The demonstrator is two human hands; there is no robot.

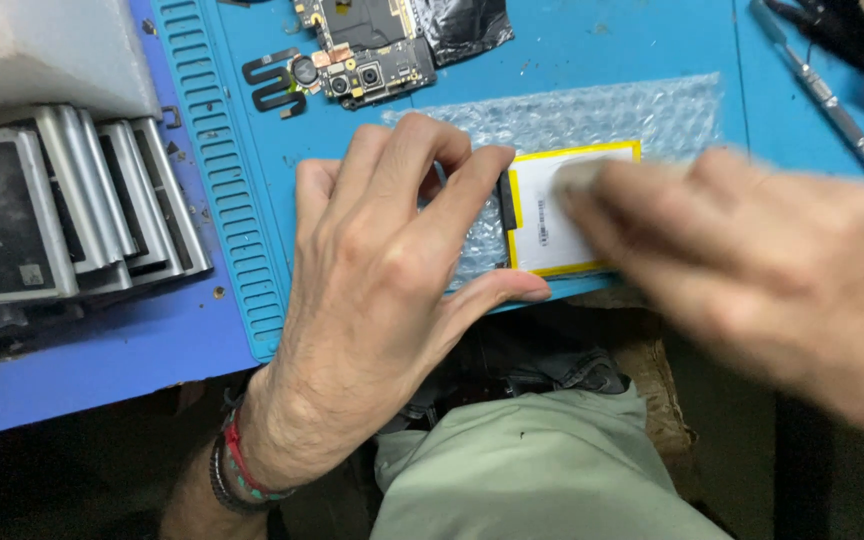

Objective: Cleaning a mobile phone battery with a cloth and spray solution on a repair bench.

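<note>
Head view: your left hand [382, 290] comes in from bottom-left, wrist w/ braided bands at the table edge, palm down, fingers spread & arched. Index and middle tips press the left end of the flat battery [552, 215], a white cell w/ yellow border and a black strip at that end; thumb stretches along the near edge of the blue mat [222, 200]. So it's open, pinning, not wrapped round anything.

Your right hand [752, 260] enters from the right, motion-blurred, back of hand up, fingers pointing left over the battery's right half. A fingertip [582, 180] sits on the top face near the yellow edge. Can't tell if it grips anything, too much blur.

The battery lies flat on a sheet of bubble wrap [602, 115] at the mat's near edge, between both hands.

Further back: a bare circuit board [367, 50] w/ camera modules. Left, off the mat: a fanned row of grey batteries [82, 200]. Top right: a metal pry tool [832, 100].
</note>
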